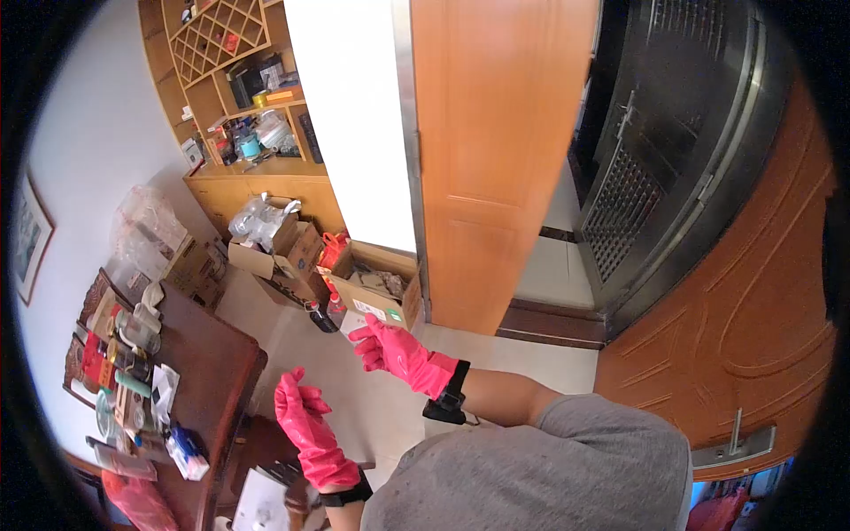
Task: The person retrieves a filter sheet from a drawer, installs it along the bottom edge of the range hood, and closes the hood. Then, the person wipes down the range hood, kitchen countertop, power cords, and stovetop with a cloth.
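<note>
Both hands wear shiny pink rubber gloves, with a black band at each wrist. My left hand (305, 427) is raised at the lower centre, fingers loosely bent and apart, holding nothing visible. Above and to its right, my right hand (398, 356) stretches over the tiled floor with slightly curled, parted fingers and nothing visible in them. In the view, an open cardboard box (403, 310) lies just beyond the right hand. A dark bottle (321, 317) stands on the floor near that box. The hands do not touch each other.
A dark wooden table (199, 354) with jars and packets stands at left. More cardboard boxes (297, 270) are below a wooden shelf unit (266, 181). An orange-brown door (491, 159), dark metal gate (629, 203) and carved door (735, 327) stand ahead and right.
</note>
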Motion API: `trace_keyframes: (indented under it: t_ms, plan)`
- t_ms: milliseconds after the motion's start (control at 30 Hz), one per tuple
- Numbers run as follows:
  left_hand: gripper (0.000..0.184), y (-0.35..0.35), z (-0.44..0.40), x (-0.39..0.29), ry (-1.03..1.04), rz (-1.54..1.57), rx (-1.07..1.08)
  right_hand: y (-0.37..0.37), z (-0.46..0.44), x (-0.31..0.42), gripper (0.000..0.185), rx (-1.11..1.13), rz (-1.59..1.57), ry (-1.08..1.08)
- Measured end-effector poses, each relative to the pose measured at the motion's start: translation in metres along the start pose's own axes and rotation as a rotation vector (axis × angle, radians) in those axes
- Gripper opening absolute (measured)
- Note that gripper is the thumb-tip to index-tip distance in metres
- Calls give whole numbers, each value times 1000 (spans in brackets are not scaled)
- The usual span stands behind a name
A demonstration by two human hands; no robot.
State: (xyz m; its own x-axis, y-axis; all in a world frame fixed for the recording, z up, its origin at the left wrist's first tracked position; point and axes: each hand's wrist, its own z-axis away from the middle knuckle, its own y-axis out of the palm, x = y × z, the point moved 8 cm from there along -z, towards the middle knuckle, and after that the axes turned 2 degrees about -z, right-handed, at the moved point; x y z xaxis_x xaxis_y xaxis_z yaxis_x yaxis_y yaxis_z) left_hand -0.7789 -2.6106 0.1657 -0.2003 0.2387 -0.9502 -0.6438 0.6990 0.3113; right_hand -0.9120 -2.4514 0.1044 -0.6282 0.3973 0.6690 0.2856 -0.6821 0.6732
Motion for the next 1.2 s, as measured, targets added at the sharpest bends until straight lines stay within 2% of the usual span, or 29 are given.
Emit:
trace_keyframes:
  t_ms: [33, 100, 167, 233, 300, 400, 567, 633, 833, 933, 967, 1000, 1033, 1200]
  plan:
    - [33, 6, -20, -4, 14, 32, -12, 2, -16, 10, 63, 0, -4, 7]
    - [30, 16, -61, -9, -4, -19, -51, 18, -61, 34, 63, 18, -6, -130]
    - [33, 5, -112, 5, -66, -71, -96, 36, -105, 49, 60, -29, -20, -62]
    - [32, 1, -143, -9, -5, -46, -138, 50, -170, 38, 57, 95, -102, -3]
    - [31, -21, -176, -9, -18, 23, -306, 75, -216, 49, 55, 34, -13, 6]
    - [30, -44, -219, -16, -16, 15, -421, 109, -304, 38, 53, 268, -20, 227]
    - [28, -94, -270, -6, -53, 66, -599, 199, -416, 14, 50, 361, 9, 370]
    - [28, -116, -301, 2, -70, 80, -626, 232, -466, 2, 48, 320, -53, 408]
    - [32, -150, -398, -8, -91, 162, -590, 358, -577, -12, 46, 450, -52, 410]
    - [34, -168, -427, -15, -75, 218, -660, 431, -622, -21, 45, 669, -145, 430]
    - [34, -176, -430, -14, -70, 234, -728, 453, -630, -22, 44, 625, -199, 485]
    - [35, -181, -439, -14, -56, 280, -736, 475, -647, -27, 45, 778, -135, 489]
    - [36, -186, -450, -13, -44, 327, -733, 491, -669, -33, 46, 804, -123, 514]
    - [35, -226, -505, 3, -21, 376, -942, 534, -782, -41, 46, 777, 90, 357]
